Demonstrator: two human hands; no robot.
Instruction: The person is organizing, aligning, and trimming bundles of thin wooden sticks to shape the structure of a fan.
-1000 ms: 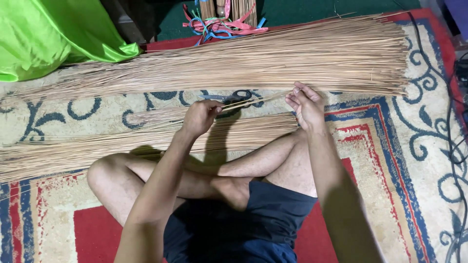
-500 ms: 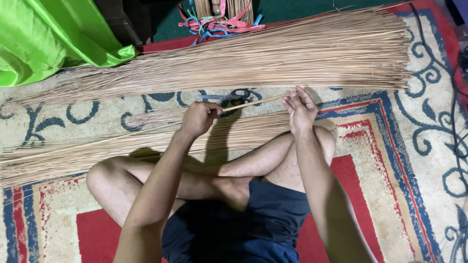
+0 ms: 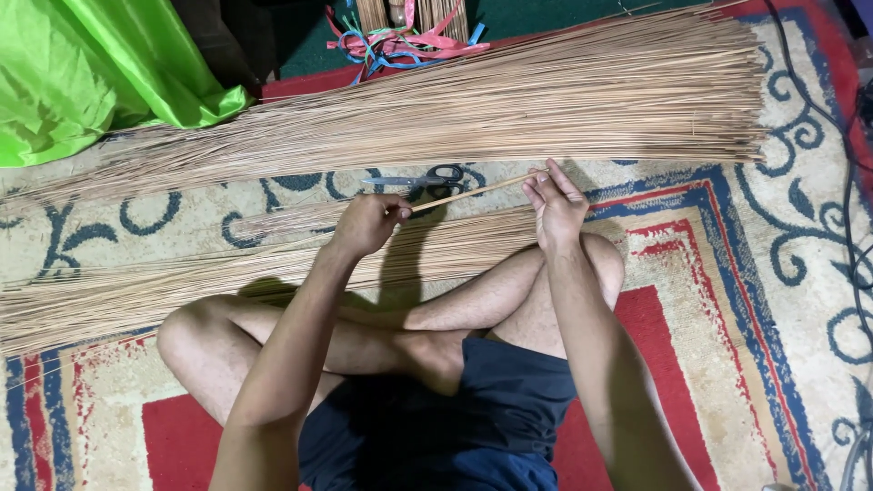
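- Person is sitting cross-legged on a patterned rug [image 3: 782,300], both hands working one thin stick [image 3: 473,192] just above center of frame
- Left hand [image 3: 368,223] is curling into a loose fist round the stick's lower-left end, fingers closed on it
- Right hand [image 3: 555,205] is pinching the stick's upper-right end w/ fingertips [image 3: 536,182], thumb & forefinger closed on it, other fingers lifting a bit
- Stick's long axis is running nearly horizontal, tilting slightly: low end at left-center, high end toward right-center; it's spanning the gap btwn the two hands, held off the rug
- Scissors [image 3: 423,179] are lying on the rug just behind the stick, handles to the right, blades pointing left
- Near bundle of sticks [image 3: 227,273] is lying across the rug in front of the knees, running left to center, roughly parallel to the held stick
- Far bundle of sticks [image 3: 546,100] is stretching across the upper frame, cut ends lining up at upper right
- Green cloth [image 3: 82,73] is sitting upper left; coloured ribbons [image 3: 400,45] are tangling at top center
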